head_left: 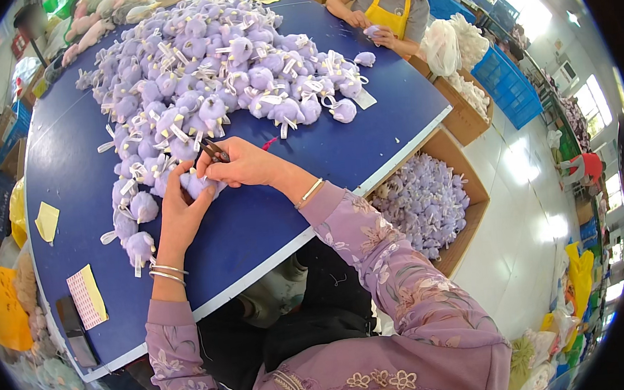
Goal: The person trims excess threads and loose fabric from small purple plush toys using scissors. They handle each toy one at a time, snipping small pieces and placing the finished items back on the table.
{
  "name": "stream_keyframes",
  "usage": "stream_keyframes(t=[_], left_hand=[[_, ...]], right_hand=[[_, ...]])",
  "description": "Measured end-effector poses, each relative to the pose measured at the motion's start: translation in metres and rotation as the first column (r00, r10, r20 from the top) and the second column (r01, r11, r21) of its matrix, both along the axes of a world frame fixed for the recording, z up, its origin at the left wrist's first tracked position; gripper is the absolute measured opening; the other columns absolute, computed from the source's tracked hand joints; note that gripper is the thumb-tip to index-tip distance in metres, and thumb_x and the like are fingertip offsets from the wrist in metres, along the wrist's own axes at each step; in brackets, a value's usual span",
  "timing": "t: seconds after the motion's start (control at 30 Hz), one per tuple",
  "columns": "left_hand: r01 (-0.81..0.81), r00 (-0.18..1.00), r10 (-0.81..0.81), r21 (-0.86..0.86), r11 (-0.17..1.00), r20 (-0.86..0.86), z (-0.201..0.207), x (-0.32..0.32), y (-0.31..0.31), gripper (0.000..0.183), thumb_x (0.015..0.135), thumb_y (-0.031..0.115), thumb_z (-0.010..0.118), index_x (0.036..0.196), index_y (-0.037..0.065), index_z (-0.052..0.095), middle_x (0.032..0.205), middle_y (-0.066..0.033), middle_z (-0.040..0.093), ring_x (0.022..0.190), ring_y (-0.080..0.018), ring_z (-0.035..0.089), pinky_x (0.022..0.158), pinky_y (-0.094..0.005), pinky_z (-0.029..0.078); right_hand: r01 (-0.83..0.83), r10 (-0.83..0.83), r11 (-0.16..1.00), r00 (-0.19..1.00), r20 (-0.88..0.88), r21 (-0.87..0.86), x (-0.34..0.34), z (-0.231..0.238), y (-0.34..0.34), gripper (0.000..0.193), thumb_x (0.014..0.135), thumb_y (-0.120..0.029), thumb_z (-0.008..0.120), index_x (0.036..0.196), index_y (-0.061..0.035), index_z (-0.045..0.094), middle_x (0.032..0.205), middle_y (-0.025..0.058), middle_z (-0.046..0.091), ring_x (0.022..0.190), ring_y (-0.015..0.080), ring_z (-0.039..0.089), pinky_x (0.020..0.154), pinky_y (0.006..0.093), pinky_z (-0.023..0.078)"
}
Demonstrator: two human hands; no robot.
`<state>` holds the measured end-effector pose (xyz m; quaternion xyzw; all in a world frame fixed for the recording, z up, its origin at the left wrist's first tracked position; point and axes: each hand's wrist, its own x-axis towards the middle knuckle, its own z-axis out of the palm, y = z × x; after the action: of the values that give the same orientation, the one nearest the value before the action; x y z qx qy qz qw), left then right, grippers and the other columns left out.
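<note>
My left hand (180, 214) cups a small purple plush toy (195, 183) from below, on the blue table (270, 220). My right hand (245, 163) grips small dark scissors (213, 151) with the blades at the toy's top. A big heap of the same purple plush toys (206, 64) with white tags spreads across the table just beyond my hands. Several more of them (135, 223) lie to the left of my left hand.
A cardboard box (467, 212) of purple toys stands right of the table. Another person in a yellow apron (386, 13) works at the far edge. Yellow notes (48, 220), a pad (87, 295) and a dark phone (73, 331) lie at the table's left. Blue crates (505, 88) stand far right.
</note>
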<state>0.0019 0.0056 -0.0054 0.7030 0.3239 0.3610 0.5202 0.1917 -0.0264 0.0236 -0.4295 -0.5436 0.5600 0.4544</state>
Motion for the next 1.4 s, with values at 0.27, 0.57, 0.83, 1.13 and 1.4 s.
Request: stream_keyframes(t=[0.27,0.57,0.83,1.13,1.4], left_hand=[[0.051,0.997,-0.055,-0.077,0.996,-0.048,0.0057,-0.0022,-0.0003,0.053,0.088,0.006,0.064,0.134,0.001,0.04,0.118,-0.0096,0.054,0.106,-0.0154,0.057,0.09,-0.0278,0.048],[0.053,0.996,-0.057,-0.069,0.996,-0.062,0.0025,-0.0026,0.0011,0.053,0.088,0.006,0.064,0.135,0.001,0.041,0.118,-0.0091,0.054,0.106,-0.0153,0.057,0.091,-0.0278,0.048],[0.046,0.995,-0.052,-0.06,0.997,-0.086,0.0055,-0.0026,-0.0012,0.051,0.088,0.008,0.064,0.133,0.002,0.043,0.116,-0.008,0.055,0.103,-0.014,0.058,0.088,-0.0266,0.048],[-0.013,0.996,0.016,0.03,0.999,-0.087,0.0065,0.0002,-0.0043,0.046,0.084,0.014,0.07,0.125,0.006,0.051,0.086,0.0009,0.054,0.069,-0.0049,0.049,0.059,-0.0209,0.041],[-0.007,1.0,0.007,0.026,1.0,0.017,-0.0018,0.0029,-0.0026,0.044,0.086,0.014,0.069,0.125,0.006,0.051,0.09,-0.0004,0.055,0.069,-0.0057,0.051,0.059,-0.0207,0.042]], right_hand=[[-0.004,0.004,1.0,1.0,-0.012,0.013,-0.0008,0.0002,-0.0002,0.014,0.08,-0.013,0.06,0.087,-0.0044,0.066,0.064,-0.0021,0.054,0.048,0.0066,0.045,0.044,0.0228,0.036],[-0.008,0.008,1.0,1.0,-0.005,0.016,-0.0009,0.0003,-0.0003,0.012,0.079,-0.013,0.06,0.086,-0.005,0.066,0.064,-0.0026,0.053,0.048,0.0064,0.045,0.044,0.0227,0.036],[-0.012,0.012,1.0,1.0,0.003,0.021,-0.0016,0.0008,-0.0008,0.012,0.079,-0.013,0.06,0.085,-0.0054,0.066,0.064,-0.0031,0.053,0.048,0.0064,0.043,0.044,0.0229,0.035],[-0.019,0.019,0.999,1.0,0.013,0.035,-0.0001,-0.0001,-0.0011,0.013,0.078,-0.013,0.059,0.086,-0.0055,0.066,0.064,-0.0034,0.053,0.048,0.0065,0.044,0.044,0.0229,0.035],[-0.02,0.02,1.0,1.0,0.023,0.015,0.0002,0.0032,-0.0025,0.011,0.081,-0.011,0.059,0.087,-0.0037,0.065,0.064,-0.0031,0.051,0.05,0.0056,0.044,0.046,0.022,0.035]])
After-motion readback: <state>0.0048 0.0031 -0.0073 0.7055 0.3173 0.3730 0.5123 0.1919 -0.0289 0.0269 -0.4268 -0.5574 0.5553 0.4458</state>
